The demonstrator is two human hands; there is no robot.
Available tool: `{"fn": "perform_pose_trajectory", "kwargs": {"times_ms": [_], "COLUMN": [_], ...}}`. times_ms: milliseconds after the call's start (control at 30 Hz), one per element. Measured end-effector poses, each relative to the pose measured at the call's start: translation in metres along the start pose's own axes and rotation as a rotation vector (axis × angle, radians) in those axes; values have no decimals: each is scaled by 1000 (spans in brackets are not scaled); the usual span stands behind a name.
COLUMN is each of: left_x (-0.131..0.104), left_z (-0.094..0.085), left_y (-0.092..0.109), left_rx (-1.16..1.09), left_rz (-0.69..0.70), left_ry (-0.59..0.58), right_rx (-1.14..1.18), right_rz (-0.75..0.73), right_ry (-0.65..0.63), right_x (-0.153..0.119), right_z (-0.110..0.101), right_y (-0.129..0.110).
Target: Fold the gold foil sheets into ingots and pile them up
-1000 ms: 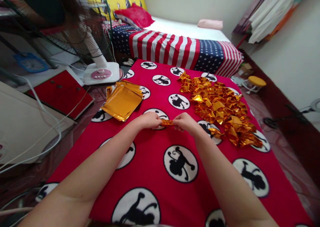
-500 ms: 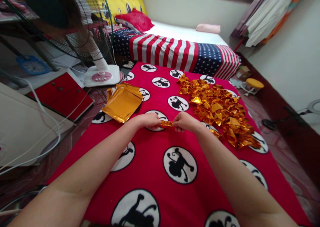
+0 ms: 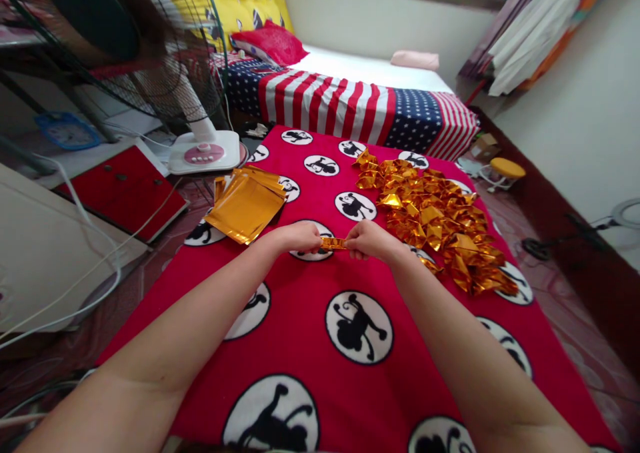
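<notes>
A narrow folded strip of gold foil paper is stretched between my two hands, above the red cloth with black-and-white round prints. My left hand pinches its left end. At the right end, my right hand grips it with thumb and fingers closed. To the left lies a stack of flat gold foil sheets. A heap of folded gold foil pieces spreads over the right side of the cloth. One folded piece lies just beside my right wrist, partly hidden.
A standing fan is at the left, near a red cabinet and loose white cables. Behind the cloth is a bed with a flag-patterned cover. A yellow stool and a cardboard box stand at right.
Both hands keep their hold on the foil strip in nearly the same place. The strip looks slightly thinner or tilted, and the view has shifted a little.
</notes>
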State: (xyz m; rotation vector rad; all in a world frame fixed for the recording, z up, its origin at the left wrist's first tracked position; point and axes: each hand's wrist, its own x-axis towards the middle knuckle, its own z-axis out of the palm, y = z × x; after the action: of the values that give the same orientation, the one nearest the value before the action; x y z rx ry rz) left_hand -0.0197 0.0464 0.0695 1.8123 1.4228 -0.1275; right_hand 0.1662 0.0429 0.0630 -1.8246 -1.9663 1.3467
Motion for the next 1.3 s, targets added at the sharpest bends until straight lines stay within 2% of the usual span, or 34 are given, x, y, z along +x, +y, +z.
{"fn": "perform_pose_trajectory", "kwargs": {"times_ms": [267,567,800,1300], "left_x": [2,7,5,0], "left_z": [2,6,3,0], "left_y": [-3,-2,1,5], "left_rx": [72,169,195,185], "left_rz": [21,47,61,51], "left_ry": [33,67,72,66], "right_rx": [-55,-123,-145,14], "right_rz": [2,1,-4,42], "right_ry": [48,33,29,6], "right_x": [-1,2,-3,1], "right_z": [5,6,4,6], "right_y": [-1,-2,-10,-6]}}
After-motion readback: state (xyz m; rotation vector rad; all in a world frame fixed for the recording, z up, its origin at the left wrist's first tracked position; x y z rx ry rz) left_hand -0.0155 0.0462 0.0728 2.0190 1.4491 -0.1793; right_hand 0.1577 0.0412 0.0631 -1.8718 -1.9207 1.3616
